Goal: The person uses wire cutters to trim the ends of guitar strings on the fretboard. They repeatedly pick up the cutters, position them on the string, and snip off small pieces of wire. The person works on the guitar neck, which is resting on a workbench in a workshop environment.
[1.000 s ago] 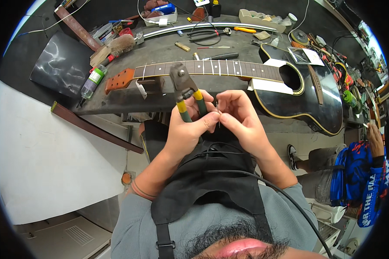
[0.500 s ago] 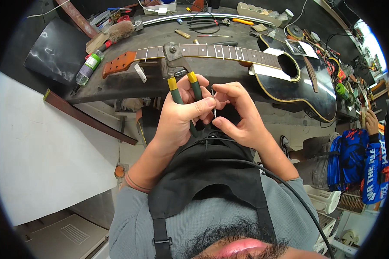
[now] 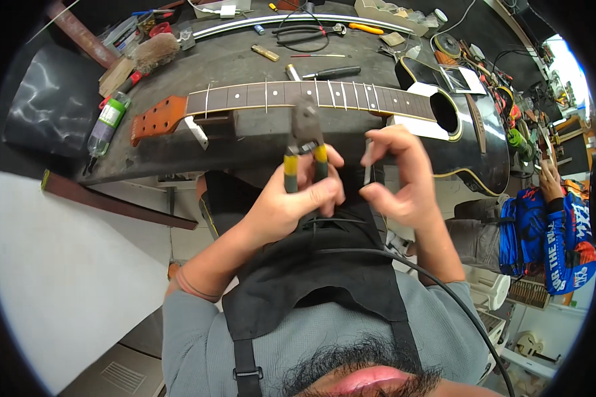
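My left hand (image 3: 301, 195) is closed on the cutters (image 3: 304, 122) with green and yellow handles, their metal head raised and blurred. My right hand (image 3: 407, 182) pinches a short thin metal strip (image 3: 368, 160) upright between index finger and thumb, just right of the cutters. Beyond both hands a black acoustic guitar (image 3: 483, 169) lies on the dark workbench (image 3: 154, 165). Its neck (image 3: 245, 94) reaches left to an orange headstock (image 3: 159, 120), with pale wire strips across the fretboard and white tape beside the soundhole. A support under the neck is partly hidden.
Black-handled pliers (image 3: 311, 36), a hammer-like tool (image 3: 331, 71), a bottle (image 3: 106, 129) and a brush (image 3: 155, 49) lie on the bench. At left are a white panel (image 3: 66, 264) and dark wooden length (image 3: 119, 202). A co-worker (image 3: 543, 231) in blue is at the right.
My right hand has moved up and right, away from my left, carrying the metal strip. My left hand has shifted right with the cutters. The view of the bench has shifted.
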### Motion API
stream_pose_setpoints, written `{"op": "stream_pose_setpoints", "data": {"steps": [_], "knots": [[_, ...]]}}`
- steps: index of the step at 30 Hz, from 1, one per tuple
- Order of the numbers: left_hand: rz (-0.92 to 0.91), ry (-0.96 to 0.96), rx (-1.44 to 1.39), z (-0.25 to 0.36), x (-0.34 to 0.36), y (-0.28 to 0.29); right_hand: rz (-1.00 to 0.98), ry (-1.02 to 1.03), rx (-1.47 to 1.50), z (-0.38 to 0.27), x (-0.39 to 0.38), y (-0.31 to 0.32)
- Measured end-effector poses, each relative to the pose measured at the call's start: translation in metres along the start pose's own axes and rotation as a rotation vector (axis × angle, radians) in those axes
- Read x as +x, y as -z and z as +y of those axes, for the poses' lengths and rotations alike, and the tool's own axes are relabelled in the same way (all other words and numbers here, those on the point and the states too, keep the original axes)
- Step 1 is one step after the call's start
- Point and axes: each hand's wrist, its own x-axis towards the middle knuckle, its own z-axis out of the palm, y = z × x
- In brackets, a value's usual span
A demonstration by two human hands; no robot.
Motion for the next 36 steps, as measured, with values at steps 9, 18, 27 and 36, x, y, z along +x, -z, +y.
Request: {"op": "stream_pose_setpoints", "data": {"steps": [9, 18, 27, 36], "knots": [[-0.785, 0.345, 0.984, 0.007, 0.044, 0.080, -0.139, -0.148, -0.569, 0.002, 0.096, 0.024], [-0.876, 0.352, 1.073, -0.027, 0.059, 0.130, -0.346, -0.145, -0.707, 0.023, 0.148, 0.000], [-0.799, 0.121, 1.092, -0.025, 0.041, 0.151, -0.457, -0.176, -0.785, 0.044, 0.156, -0.019], [-0.832, 0.224, 1.067, -0.019, 0.044, 0.153, -0.491, -0.199, -0.823, 0.045, 0.153, -0.020]]}}
